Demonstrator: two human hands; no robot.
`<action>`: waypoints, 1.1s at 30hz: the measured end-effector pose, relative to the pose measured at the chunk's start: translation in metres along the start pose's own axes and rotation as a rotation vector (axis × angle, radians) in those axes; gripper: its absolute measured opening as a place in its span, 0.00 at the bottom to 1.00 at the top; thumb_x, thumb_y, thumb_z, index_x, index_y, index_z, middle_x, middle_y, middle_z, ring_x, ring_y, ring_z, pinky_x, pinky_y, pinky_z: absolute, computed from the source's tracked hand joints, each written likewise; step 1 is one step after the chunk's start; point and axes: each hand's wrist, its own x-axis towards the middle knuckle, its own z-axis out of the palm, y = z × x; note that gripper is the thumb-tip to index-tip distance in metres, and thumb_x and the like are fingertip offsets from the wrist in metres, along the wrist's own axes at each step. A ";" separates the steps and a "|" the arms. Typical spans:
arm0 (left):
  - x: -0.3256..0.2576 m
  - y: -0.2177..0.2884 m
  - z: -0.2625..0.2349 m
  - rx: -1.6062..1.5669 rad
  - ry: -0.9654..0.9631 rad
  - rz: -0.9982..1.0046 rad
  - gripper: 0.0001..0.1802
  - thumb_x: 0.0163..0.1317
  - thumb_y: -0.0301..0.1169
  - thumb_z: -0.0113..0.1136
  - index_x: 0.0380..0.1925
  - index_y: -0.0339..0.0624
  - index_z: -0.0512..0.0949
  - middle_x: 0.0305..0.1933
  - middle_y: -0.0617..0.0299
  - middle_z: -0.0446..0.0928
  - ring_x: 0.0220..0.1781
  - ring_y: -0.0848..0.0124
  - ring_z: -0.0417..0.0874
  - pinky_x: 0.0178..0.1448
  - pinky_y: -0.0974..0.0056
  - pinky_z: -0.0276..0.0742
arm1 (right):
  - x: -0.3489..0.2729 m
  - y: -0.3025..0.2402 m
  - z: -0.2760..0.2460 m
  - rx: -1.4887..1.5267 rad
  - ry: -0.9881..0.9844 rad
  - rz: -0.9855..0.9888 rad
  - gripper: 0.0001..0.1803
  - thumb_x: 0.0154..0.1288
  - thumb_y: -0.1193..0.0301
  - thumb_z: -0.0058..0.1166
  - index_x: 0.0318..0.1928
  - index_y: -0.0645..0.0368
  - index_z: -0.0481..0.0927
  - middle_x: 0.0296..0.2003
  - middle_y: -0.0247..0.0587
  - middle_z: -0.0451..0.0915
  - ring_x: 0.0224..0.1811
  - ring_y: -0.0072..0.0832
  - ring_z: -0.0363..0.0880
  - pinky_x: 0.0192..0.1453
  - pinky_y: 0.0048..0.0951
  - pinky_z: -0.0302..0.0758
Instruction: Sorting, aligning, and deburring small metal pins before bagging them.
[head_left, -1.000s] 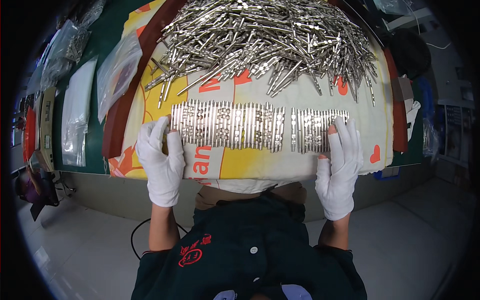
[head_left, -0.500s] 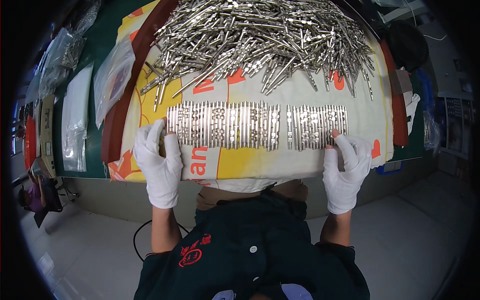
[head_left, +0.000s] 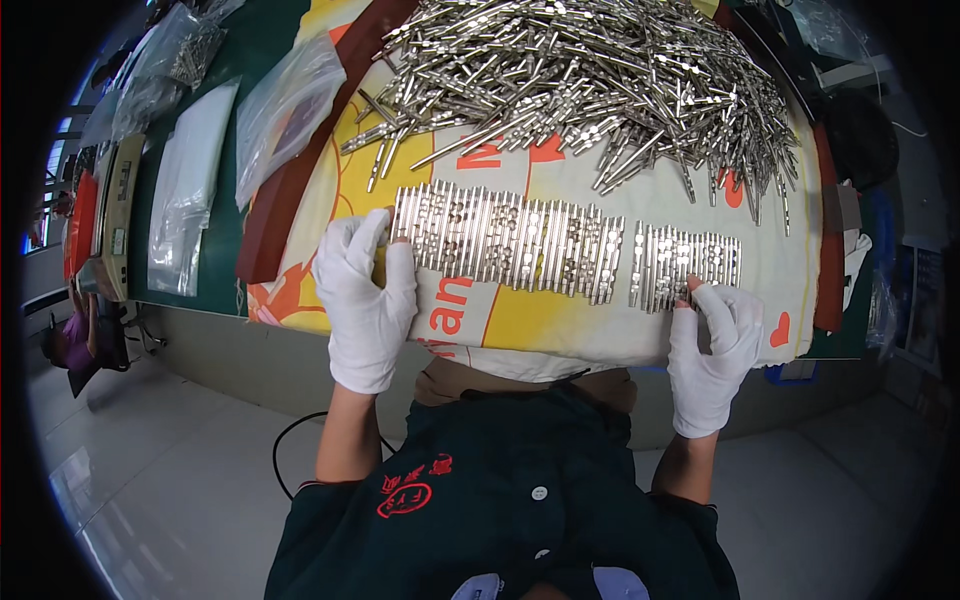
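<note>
A long row of slim silvery metal rods point(head_left: 510, 240) with ridged bands lies side by side on the cloth. A narrow gap parts it from a shorter group of like rods point(head_left: 700, 262) on the right. My left hand point(head_left: 365, 290), in a white glove with bare thumb and index tips, rests against the long row's left end, fingers apart. At the lower ends of the shorter group, my gloved right hand point(head_left: 715, 350) has its bare thumb and index tips close together on a rod. Its other fingers are curled loosely. Beyond the rows lies a large heap of loose rods point(head_left: 590, 90).
A patterned cloth point(head_left: 590, 335) covers the work surface between reddish-brown side rails point(head_left: 290, 215). Clear plastic bags point(head_left: 285, 110) and a stack of white plastic sheets point(head_left: 190, 190) lie to the left, near a scale point(head_left: 118, 215). A seated person point(head_left: 75, 335) is far left.
The whole view has shifted and tilted, moving the table and rods rightward in the picture. Both hands stay by the rod rows; the right thumb and index remain at the shorter group's lower ends.
</note>
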 end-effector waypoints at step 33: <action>0.001 0.002 -0.003 -0.029 0.005 0.013 0.18 0.55 0.24 0.60 0.48 0.40 0.76 0.39 0.52 0.73 0.42 0.54 0.74 0.48 0.54 0.68 | 0.009 -0.013 0.005 0.085 0.032 -0.094 0.15 0.52 0.85 0.61 0.39 0.56 0.80 0.31 0.35 0.74 0.35 0.33 0.71 0.42 0.33 0.68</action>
